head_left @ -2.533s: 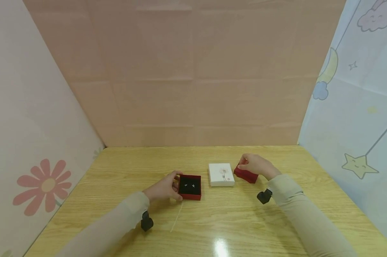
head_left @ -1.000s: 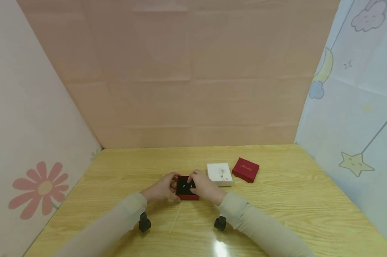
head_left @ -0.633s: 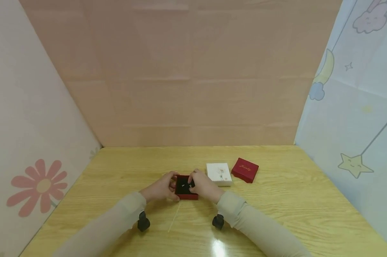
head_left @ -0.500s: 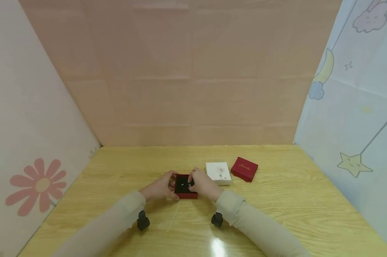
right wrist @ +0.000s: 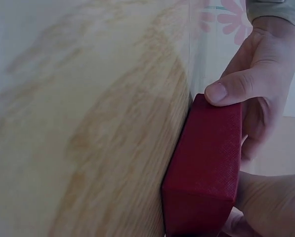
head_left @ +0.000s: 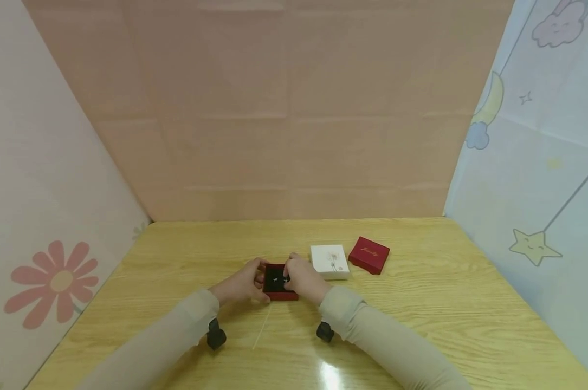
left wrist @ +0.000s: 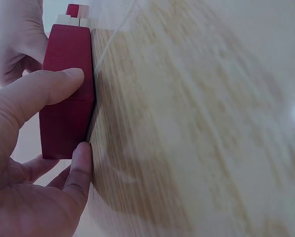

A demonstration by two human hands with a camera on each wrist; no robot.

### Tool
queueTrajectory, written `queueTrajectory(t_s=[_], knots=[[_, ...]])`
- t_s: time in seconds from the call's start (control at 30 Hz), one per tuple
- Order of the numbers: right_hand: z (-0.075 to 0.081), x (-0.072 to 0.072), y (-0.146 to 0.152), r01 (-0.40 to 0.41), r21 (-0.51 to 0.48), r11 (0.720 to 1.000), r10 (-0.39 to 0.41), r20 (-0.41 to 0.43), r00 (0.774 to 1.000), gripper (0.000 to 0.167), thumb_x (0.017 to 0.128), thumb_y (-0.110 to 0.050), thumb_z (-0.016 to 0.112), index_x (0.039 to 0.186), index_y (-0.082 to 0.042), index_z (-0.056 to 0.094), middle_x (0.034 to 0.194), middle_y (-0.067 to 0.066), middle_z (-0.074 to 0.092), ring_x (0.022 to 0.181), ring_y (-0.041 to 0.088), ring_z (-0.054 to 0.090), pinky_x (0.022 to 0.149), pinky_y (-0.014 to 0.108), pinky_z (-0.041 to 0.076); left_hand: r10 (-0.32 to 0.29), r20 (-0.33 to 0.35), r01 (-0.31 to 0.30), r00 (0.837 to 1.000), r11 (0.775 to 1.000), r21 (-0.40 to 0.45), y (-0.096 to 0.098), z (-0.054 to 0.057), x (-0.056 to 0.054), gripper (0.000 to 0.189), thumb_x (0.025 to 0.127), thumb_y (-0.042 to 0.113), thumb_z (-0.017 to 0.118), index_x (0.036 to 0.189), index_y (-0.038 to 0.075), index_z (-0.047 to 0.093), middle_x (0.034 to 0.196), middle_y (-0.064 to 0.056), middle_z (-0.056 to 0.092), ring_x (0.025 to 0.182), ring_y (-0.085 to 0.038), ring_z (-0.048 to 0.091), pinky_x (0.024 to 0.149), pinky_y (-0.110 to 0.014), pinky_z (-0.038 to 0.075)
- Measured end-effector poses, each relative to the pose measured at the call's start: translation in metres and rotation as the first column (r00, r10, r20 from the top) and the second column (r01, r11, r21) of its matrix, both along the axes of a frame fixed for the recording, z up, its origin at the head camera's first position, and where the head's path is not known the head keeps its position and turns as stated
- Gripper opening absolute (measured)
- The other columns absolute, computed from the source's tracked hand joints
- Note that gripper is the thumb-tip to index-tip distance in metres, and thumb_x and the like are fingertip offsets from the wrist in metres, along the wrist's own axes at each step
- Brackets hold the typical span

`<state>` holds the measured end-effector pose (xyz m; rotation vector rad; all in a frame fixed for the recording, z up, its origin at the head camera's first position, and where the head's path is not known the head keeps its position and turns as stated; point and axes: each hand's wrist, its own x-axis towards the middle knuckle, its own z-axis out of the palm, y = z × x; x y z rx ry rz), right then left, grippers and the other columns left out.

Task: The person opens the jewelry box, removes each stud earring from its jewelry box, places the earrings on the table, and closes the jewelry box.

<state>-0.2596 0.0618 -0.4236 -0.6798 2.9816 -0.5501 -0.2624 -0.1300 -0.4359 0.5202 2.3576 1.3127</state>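
Two small silver pieces (head_left: 275,280) are seen in the red box (head_left: 281,296), which is gripped on the table (head_left: 420,303) by the left hand (head_left: 241,283); whether one is pinched by the right hand (head_left: 304,278), over the box's right side, cannot be told.

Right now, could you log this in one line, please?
left hand: grips open red box | right hand: over black insert | red lid: off

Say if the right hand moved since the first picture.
Yes, leftward: the right hand went from right of the white box to the open red box on its left.
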Motion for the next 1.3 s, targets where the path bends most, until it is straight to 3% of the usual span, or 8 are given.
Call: queueTrajectory(t_s=[0.2, 0.37, 0.77, 1.0, 1.3], knots=[[-0.0019, 0.0021, -0.0005, -0.020, 0.010, 1.000, 0.021, -0.072, 0.997, 0.022, 0.073, -0.010, 0.083, 0.077, -0.004, 0.063, 0.086, 0.003, 0.051, 0.074, 0.015, 0.057, 0.069, 0.026, 0.051, -0.004, -0.005, 0.004, 1.000, 1.000, 0.000, 0.0001, 0.0027, 0.0015, 0.079, 0.071, -0.003, 0.082, 0.135, -0.002, 0.036, 0.125, -0.017, 0.051, 0.100, -0.022, 0.059, 0.087, -0.037, 0.052], [-0.0026, 0.0031, -0.0008, -0.033, 0.007, 0.999, 0.033, -0.083, 0.996, 0.021, 0.074, -0.010, 0.083, 0.076, -0.004, 0.062, 0.086, 0.003, 0.051, 0.073, 0.014, 0.055, 0.068, 0.026, 0.050, -0.007, -0.012, 0.007, 1.000, 1.000, 0.000, -0.0004, 0.0031, 0.0023, 0.079, 0.071, -0.005, 0.082, 0.135, -0.004, 0.035, 0.124, -0.019, 0.052, 0.099, -0.023, 0.059, 0.087, -0.037, 0.052], [-0.0019, 0.0044, 0.0036, -0.094, -0.002, 0.996, 0.093, -0.054, 0.994, 0.028, 0.078, -0.013, 0.081, 0.089, -0.011, 0.055, 0.087, 0.002, 0.050, 0.075, 0.013, 0.051, 0.068, 0.026, 0.049, 0.015, -0.009, -0.015, 1.000, 1.000, -0.024, 0.0008, -0.0003, 0.0018, 0.080, 0.071, -0.002, 0.083, 0.136, -0.002, 0.036, 0.127, -0.017, 0.050, 0.102, -0.023, 0.058, 0.089, -0.039, 0.051], [0.0002, 0.0062, 0.0053, -0.104, -0.017, 0.994, 0.103, -0.024, 0.994, 0.027, 0.080, -0.012, 0.079, 0.085, -0.013, 0.053, 0.086, 0.002, 0.049, 0.073, 0.012, 0.049, 0.067, 0.025, 0.048, -0.008, -0.019, 0.008, 1.000, 1.000, -0.019, -0.0003, -0.0045, -0.0007, 0.082, 0.070, -0.001, 0.084, 0.136, -0.003, 0.035, 0.126, -0.018, 0.050, 0.103, -0.023, 0.059, 0.088, -0.039, 0.052], [0.0039, 0.0052, 0.0064, -0.082, -0.064, 0.995, 0.083, 0.015, 0.996, 0.019, 0.081, -0.007, 0.075, 0.083, -0.007, 0.056, 0.085, 0.003, 0.049, 0.073, 0.013, 0.049, 0.067, 0.027, 0.048, -0.008, -0.025, 0.008, 1.000, 1.000, -0.007, -0.0004, -0.0023, 0.0005, 0.081, 0.070, -0.004, 0.082, 0.135, -0.003, 0.035, 0.124, -0.018, 0.052, 0.100, -0.023, 0.060, 0.088, -0.037, 0.052]])
